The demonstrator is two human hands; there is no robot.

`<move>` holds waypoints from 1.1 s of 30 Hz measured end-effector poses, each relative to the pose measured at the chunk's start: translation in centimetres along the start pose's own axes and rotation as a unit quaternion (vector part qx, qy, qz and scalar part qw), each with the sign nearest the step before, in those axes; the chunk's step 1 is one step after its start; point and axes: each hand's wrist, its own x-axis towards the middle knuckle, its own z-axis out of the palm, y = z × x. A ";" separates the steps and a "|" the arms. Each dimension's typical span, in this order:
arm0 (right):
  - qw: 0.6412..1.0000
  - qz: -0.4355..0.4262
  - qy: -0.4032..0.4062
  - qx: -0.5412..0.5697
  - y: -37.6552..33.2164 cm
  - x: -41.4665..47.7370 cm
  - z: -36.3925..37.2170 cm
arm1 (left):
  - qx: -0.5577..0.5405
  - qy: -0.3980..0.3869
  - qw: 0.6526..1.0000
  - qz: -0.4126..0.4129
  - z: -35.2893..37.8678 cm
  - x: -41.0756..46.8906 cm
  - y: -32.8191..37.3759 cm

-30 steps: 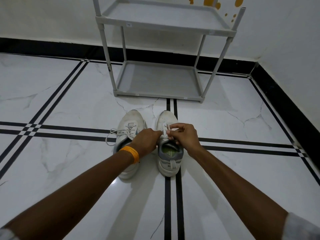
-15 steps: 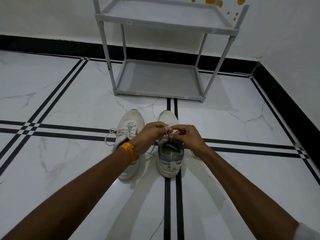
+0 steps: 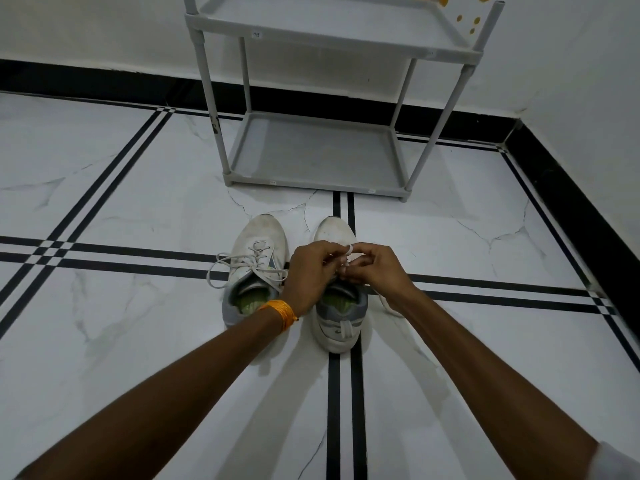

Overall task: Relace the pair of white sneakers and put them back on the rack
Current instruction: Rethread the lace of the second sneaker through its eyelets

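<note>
Two white sneakers stand side by side on the floor, toes pointing at the rack. The left sneaker (image 3: pixel 258 247) has its lace threaded, with loose ends trailing to its left. Over the tongue of the right sneaker (image 3: pixel 341 317) my left hand (image 3: pixel 310 271) and my right hand (image 3: pixel 375 268) meet, both pinching that shoe's white lace (image 3: pixel 349 251). A loop of the lace shows between the fingertips. The hands hide the right sneaker's eyelets. An orange band sits on my left wrist.
A grey two-shelf rack (image 3: pixel 242 150) stands just beyond the shoes against the white wall, both shelves bare. The floor is white marble with black stripes. A black skirting runs along the back wall and the right wall.
Both hands have lifted slightly and come closer together over the right sneaker, drawing a small loop of lace up between the fingertips. The sneakers have not moved.
</note>
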 end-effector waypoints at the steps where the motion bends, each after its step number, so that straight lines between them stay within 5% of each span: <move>1: 1.000 0.000 0.001 -0.004 0.0 0.1 0.0 | 0.024 -0.009 0.999 0.020 0.0 -0.1 -0.2; 4: 1.000 0.010 0.005 -0.017 0.2 0.3 0.0 | 0.068 -0.023 0.996 0.052 -0.2 -0.4 -0.3; 11: 0.999 0.020 0.005 -0.036 -0.1 0.5 0.0 | -0.005 -0.009 1.000 -0.027 -0.2 0.6 -1.0; 20: 0.994 -0.023 0.017 -0.107 -0.5 0.1 0.3 | -0.128 0.003 0.975 -0.184 0.5 0.9 -0.4; 23: 0.992 -0.044 0.031 -0.112 -0.3 -0.1 0.5 | -0.174 -0.052 0.952 -0.246 0.3 1.1 -0.3; 28: 0.990 -0.075 0.043 -0.114 -0.2 -0.6 1.0 | -0.153 -0.164 0.952 -0.207 0.1 1.5 -0.8; 33: 0.998 -0.031 0.042 -0.035 -0.5 -1.3 1.1 | -0.145 -0.096 0.973 -0.155 0.3 0.6 -0.4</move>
